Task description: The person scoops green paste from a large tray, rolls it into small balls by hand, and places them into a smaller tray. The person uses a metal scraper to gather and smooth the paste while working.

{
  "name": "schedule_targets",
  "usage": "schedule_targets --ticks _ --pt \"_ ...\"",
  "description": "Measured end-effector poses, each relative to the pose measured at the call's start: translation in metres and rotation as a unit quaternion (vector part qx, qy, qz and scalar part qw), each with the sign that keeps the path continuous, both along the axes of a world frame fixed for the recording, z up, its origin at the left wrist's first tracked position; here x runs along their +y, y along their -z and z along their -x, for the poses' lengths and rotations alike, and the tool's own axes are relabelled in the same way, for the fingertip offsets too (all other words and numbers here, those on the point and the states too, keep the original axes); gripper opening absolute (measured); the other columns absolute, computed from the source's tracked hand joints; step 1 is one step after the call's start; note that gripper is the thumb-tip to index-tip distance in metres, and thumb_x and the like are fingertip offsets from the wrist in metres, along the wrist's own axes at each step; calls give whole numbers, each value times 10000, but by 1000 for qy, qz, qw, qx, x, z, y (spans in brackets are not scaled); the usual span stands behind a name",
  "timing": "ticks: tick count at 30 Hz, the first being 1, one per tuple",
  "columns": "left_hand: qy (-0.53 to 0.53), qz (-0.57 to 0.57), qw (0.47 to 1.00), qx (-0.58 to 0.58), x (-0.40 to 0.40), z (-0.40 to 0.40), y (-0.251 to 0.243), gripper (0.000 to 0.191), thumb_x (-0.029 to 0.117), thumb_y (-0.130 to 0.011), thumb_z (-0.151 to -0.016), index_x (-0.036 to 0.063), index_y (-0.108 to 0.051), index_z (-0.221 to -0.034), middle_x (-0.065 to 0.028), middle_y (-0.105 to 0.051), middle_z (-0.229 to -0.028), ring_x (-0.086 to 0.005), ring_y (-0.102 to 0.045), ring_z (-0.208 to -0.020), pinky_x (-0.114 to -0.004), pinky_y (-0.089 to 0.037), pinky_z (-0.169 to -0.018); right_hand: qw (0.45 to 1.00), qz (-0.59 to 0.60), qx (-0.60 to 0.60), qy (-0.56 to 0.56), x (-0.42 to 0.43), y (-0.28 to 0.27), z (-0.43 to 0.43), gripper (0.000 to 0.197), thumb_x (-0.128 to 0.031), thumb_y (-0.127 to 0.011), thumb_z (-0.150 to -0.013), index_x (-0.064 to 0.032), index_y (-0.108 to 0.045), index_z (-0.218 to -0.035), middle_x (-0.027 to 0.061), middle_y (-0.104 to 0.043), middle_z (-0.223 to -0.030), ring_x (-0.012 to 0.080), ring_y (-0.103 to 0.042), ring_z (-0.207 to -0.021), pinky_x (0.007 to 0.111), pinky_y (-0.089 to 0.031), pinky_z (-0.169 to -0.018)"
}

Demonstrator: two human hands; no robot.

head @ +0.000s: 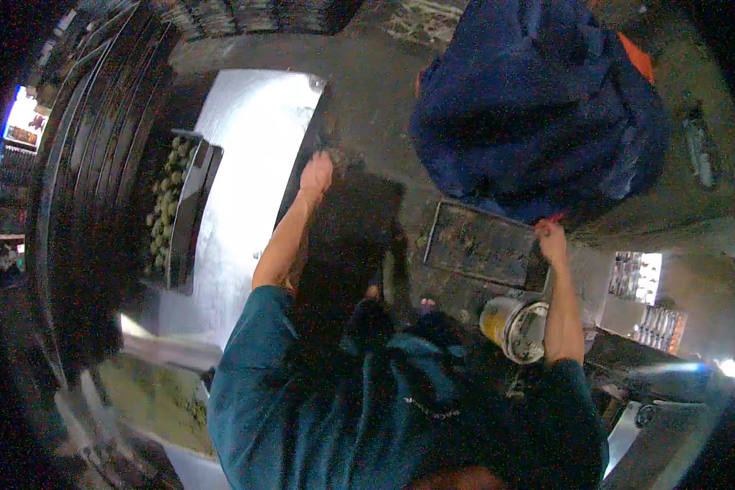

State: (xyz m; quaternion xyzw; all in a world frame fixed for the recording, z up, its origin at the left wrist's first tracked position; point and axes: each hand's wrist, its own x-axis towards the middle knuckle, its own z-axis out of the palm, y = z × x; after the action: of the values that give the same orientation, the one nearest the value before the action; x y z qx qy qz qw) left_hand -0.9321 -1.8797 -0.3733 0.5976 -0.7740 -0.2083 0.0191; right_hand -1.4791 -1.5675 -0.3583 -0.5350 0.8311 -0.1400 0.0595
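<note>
My left hand [317, 173] is stretched forward beside the long edge of a brightly lit white panel [251, 171]. Its fingers look curled, but blur and darkness hide whether anything is in them. Further to the right, my right hand [552, 242] has its fingers closed around a small red item [549, 223], whose kind is unclear. That hand is at the lower edge of a large bulging mass of dark blue fabric [533, 116]. Orange patches [638, 58] show at the fabric's sides. A dark rectangular tray or grate [481, 245] lies low, left of my right hand.
A white bucket [527, 331] with a yellow label stands beside my right forearm. Left of the panel, a long dark container [187, 226] adjoins many round yellowish-green items [168, 202]. Dark ribbed shutters or slats [107, 116] run along the left. A bottle-like object [700, 150] lies far right.
</note>
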Motion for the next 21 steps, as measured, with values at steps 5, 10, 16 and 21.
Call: schedule_targets --ticks 5,10,16,21 --pt "20 -86 995 -55 -36 -5 45 332 177 -469 -871 15 -494 -1160 -229 -517 -1171 -363 -519 -1071 -435 -426 -922 997 -9 -57 54 30 -29 -50 321 -139 -634 -753 -48 -631 -1062 196 -615 -940 353 -583 -882 414 -457 -785" --pt "-21 -141 989 -32 -33 -27 61 299 190 -437 -891 30 -512 -1132 -222 -538 -1138 -357 -541 -1044 -445 -438 -906 991 -89 -83 48 68 -94 -84 420 -211 -664 -754 -35 -587 -1128 190 -596 -1053 319 -561 -1004 387 -436 -857" --pt "-160 -58 969 178 23 30 2 277 205 -398 -915 48 -533 -1098 -215 -563 -1099 -349 -567 -1010 -458 -452 -885 969 -49 -242 -18 2 -137 -94 372 -178 -631 -809 -9 -569 -1134 95 -635 -922 214 -612 -823 317 -482 -749" --pt "-288 134 849 423 83 37 -107 266 241 -404 -903 -11 -484 -877 -253 -537 -844 -438 -522 -808 -505 -414 -705 873 -14 -476 -106 -152 -231 -202 366 -98 -565 -844 26 -498 -1183 33 -591 -836 112 -565 -683 220 -455 -563"
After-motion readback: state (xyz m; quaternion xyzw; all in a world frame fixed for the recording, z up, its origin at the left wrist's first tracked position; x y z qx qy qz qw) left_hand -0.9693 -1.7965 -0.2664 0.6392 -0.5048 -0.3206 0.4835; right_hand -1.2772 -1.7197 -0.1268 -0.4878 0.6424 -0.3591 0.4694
